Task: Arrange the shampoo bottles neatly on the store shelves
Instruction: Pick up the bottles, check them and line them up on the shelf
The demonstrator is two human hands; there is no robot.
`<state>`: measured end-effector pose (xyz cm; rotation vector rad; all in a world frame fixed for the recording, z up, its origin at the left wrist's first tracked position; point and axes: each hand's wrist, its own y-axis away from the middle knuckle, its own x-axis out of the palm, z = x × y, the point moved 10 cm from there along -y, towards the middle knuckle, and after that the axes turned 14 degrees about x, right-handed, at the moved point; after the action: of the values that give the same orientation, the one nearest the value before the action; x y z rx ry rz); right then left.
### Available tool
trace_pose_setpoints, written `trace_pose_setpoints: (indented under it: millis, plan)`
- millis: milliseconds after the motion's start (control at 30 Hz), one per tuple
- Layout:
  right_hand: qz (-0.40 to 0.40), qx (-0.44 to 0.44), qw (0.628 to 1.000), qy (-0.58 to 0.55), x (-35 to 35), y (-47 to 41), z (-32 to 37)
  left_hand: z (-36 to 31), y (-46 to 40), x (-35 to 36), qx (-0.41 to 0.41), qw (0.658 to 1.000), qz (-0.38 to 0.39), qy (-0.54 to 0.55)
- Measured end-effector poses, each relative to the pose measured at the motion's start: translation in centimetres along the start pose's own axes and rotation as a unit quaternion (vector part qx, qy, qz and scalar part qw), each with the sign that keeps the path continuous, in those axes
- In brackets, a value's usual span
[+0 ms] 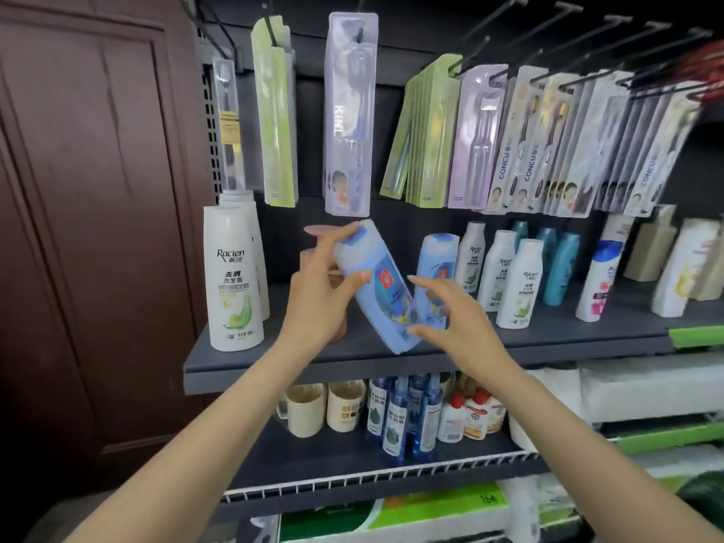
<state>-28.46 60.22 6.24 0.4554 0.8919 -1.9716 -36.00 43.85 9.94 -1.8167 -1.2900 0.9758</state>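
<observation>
A light blue shampoo bottle leans tilted, cap to the upper left, with its base on the dark shelf. My left hand grips its upper part, fingers over the cap and thumb on the front. My right hand has fingers spread around the bottle's lower end, thumb at its base; a firm hold is not clear. A second light blue bottle stands upright just behind. Something pinkish is partly hidden behind my left hand.
Tall white Raclen bottles stand at the shelf's left end. Smaller white bottles, teal bottles and others fill the right. Packaged toothbrushes hang overhead. Mugs and blue spray bottles sit on the lower shelf. A brown door is at left.
</observation>
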Motion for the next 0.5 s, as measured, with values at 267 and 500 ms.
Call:
trace_pose_setpoints:
  millis: [267, 500]
  plan:
    - [-0.106, -0.02, 0.992, 0.07, -4.5, -7.7, -3.0, 2.8, -4.2, 6.0, 0.072, 0.974, 0.088, -0.194]
    - [-0.057, -0.04, 0.989, 0.128, -5.2, -14.2, -5.2, 9.7, -7.1, 11.0, -0.003, 0.966, 0.137, -0.218]
